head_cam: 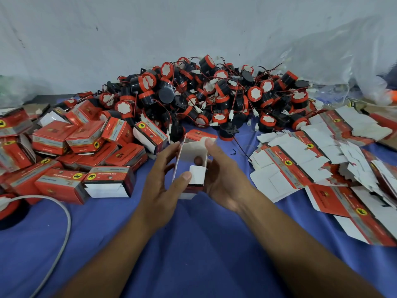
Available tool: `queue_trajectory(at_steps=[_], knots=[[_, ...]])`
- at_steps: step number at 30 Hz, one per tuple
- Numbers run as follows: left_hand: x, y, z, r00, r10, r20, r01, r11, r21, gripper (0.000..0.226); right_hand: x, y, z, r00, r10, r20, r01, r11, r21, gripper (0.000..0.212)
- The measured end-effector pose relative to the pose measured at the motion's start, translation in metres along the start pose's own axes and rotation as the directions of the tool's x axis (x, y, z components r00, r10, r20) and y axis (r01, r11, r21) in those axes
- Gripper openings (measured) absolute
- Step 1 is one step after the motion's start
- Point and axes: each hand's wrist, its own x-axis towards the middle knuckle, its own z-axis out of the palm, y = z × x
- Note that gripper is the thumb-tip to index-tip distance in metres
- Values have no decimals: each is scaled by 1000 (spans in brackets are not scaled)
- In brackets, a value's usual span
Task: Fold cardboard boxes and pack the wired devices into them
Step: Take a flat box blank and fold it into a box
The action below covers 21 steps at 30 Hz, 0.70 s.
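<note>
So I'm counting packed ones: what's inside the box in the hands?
The box held by the left hand and right hand shows only bare white walls and a folded flap. No device shows inside; the bottom is hidden.

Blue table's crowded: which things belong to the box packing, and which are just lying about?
Part of the job:
half-folded box in left hand and right hand
device pile
flat blanks
folded boxes

Lying about:
white cable
plastic sheet

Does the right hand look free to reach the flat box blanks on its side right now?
Probably not yet: the right hand holds the half-folded box with the left hand. The flat blanks lie unobstructed beside it.
</note>
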Motion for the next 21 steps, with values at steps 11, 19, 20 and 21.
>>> queue_trajectory(at_steps=[11,19,20,21], knots=[[0,-4,2,996,52,74,-55,998,30,80,6,12,-2,987,-140,-84,130,985,-115,39],[1,-7,1,998,39,39,-42,997,62,74,5,15,-2,992,-122,-22,121,990,-71,24],[1,-7,0,999,32,32,-34,996,78,73,5,14,-3,994,-108,-28,106,992,-64,21],[1,-8,0,999,21,25,-23,996,85,73,6,14,-4,995,-96,-32,94,994,-62,20]])
